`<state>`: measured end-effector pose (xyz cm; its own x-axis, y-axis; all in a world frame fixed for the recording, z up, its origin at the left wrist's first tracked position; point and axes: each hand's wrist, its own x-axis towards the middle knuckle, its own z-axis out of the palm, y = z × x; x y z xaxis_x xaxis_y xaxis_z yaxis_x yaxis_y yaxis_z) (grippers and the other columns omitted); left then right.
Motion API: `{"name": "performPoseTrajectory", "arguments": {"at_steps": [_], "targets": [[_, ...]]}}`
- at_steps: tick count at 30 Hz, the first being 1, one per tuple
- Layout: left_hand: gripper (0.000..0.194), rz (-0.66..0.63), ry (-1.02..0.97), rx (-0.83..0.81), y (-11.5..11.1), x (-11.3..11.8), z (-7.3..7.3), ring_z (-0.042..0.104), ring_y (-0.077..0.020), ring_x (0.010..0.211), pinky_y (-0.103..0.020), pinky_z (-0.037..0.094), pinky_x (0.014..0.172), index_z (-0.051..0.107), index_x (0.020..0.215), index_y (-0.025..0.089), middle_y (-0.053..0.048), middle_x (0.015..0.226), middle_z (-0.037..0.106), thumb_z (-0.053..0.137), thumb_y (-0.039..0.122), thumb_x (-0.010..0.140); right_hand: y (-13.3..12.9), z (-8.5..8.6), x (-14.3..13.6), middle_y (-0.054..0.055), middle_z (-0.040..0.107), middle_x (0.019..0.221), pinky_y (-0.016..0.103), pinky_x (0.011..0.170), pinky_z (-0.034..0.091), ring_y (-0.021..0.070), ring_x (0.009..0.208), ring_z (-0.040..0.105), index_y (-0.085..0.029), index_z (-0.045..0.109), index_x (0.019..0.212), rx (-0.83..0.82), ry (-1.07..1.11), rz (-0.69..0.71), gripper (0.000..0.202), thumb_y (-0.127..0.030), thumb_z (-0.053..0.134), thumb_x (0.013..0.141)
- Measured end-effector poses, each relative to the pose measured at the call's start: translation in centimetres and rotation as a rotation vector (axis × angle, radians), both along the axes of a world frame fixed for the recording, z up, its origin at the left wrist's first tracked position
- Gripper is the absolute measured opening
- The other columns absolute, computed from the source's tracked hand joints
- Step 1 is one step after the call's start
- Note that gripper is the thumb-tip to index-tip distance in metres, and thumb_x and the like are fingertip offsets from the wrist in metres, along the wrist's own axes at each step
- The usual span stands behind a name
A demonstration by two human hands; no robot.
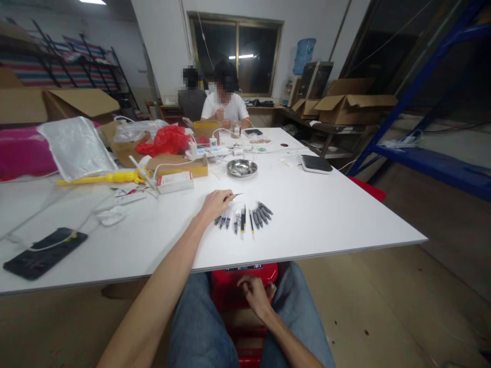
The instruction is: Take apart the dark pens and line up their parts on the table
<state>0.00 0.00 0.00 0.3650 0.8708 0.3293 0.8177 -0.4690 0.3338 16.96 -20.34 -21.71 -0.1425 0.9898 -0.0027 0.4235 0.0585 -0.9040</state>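
My left hand (218, 203) reaches over the white table (326, 214), its fingers pinched on a thin dark pen part whose fine tip points right. What it is exactly is too small to tell. Just below lie several pen pieces in a fan: black pen barrels (263, 215) on the right, dark pen refills (243, 220) with yellow bands in the middle, and clear pieces with dark ends (227, 220) on the left, partly behind the hand. Down between my knees, below the table edge, my right hand (255, 295) hangs loosely bent with its fingers apart and nothing visible in it.
Beyond the pen parts stands a round metal dish (242, 168) with small items. A white box (175, 182), a power strip (207, 152), a red plastic bag (164, 140) and cables crowd the left. A black-topped device (316, 163) sits right. Two people (226, 106) are at the far end.
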Motion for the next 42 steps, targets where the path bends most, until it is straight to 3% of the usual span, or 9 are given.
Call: {"name": "performPoseTrajectory", "arguments": {"at_steps": [5,7,10,13,16,20,23,32,42], "targets": [[0.031,0.008,0.014,0.003,0.0,0.0,0.1,0.063,-0.0200,0.081,-0.027,0.033,0.063,0.070,0.091,0.025,-0.003,0.086,0.073,0.043,0.039,0.096,-1.4,4.2,-0.3,0.004,0.069,0.079,0.027,0.069,0.045,0.0180,0.075,0.065,-0.020,0.069,0.078,0.238,-0.057,0.183,0.030,-0.006,0.042,0.076],[0.030,0.019,0.019,0.006,0.0,0.0,0.1,0.064,-0.0202,0.082,-0.027,0.032,0.063,0.070,0.091,0.025,-0.003,0.087,0.073,0.043,0.039,0.096,-2.2,7.7,0.0,0.004,0.065,0.078,0.026,0.061,0.040,0.0160,0.068,0.061,-0.019,0.065,0.078,0.452,-0.102,0.318,0.025,-0.007,0.043,0.080],[0.031,0.036,0.013,0.014,0.0,-0.1,0.2,0.064,-0.0201,0.081,-0.028,0.031,0.063,0.069,0.090,0.025,-0.003,0.086,0.073,0.042,0.039,0.096,-1.9,14.2,1.0,0.002,0.057,0.070,0.027,0.054,0.032,0.0140,0.059,0.051,-0.019,0.060,0.076,0.802,-0.113,0.353,0.021,-0.008,0.043,0.083],[0.031,0.049,-0.002,0.019,-0.1,-0.2,0.2,0.063,-0.0197,0.081,-0.027,0.032,0.063,0.068,0.088,0.025,-0.003,0.084,0.073,0.042,0.040,0.096,2.0,20.1,2.6,0.001,0.052,0.065,0.026,0.054,0.031,0.0132,0.058,0.047,-0.020,0.056,0.071,0.904,0.030,0.225,0.022,-0.006,0.043,0.082],[0.033,0.069,-0.011,0.017,-0.2,-0.3,0.2,0.063,-0.0195,0.080,-0.027,0.033,0.064,0.068,0.087,0.024,-0.003,0.084,0.073,0.042,0.041,0.096,9.3,23.6,4.0,0.000,0.057,0.068,0.026,0.060,0.037,0.0131,0.061,0.050,-0.019,0.060,0.072,0.745,0.032,0.080,0.022,-0.006,0.044,0.080],[0.032,0.098,-0.039,0.023,-0.2,-0.4,0.3,0.063,-0.0194,0.083,-0.028,0.035,0.066,0.068,0.088,0.024,-0.004,0.087,0.072,0.042,0.040,0.096,18.9,24.3,4.7,0.003,0.067,0.085,0.026,0.069,0.042,0.0142,0.073,0.056,-0.017,0.067,0.087,0.556,-0.069,0.225,0.019,-0.009,0.053,0.078],[0.031,0.087,-0.055,0.044,0.0,-0.5,0.3,0.062,-0.0194,0.084,-0.028,0.038,0.069,0.068,0.087,0.022,-0.005,0.089,0.071,0.042,0.035,0.096,22.0,23.4,4.6,0.003,0.067,0.088,0.026,0.070,0.043,0.0139,0.074,0.055,-0.015,0.070,0.091,0.475,-0.122,0.349,0.018,-0.011,0.057,0.079],[0.028,0.056,-0.031,0.021,0.5,-0.4,-0.2,0.063,-0.0199,0.087,-0.028,0.041,0.073,0.071,0.088,0.021,-0.007,0.094,0.072,0.045,0.029,0.094,19.1,23.4,4.7,0.004,0.064,0.090,0.032,0.084,0.043,0.0173,0.085,0.055,-0.018,0.075,0.089,0.478,-0.191,0.549,0.013,-0.028,0.075,0.081],[0.030,0.046,-0.055,0.020,0.5,-0.5,-0.4,0.065,-0.0207,0.091,-0.029,0.044,0.077,0.074,0.093,0.020,-0.007,0.098,0.074,0.046,0.029,0.094,19.1,23.2,4.1,0.004,0.059,0.091,0.034,0.089,0.042,0.0199,0.093,0.054,-0.020,0.077,0.084,0.473,-0.284,0.538,0.015,-0.031,0.082,0.075]]}}
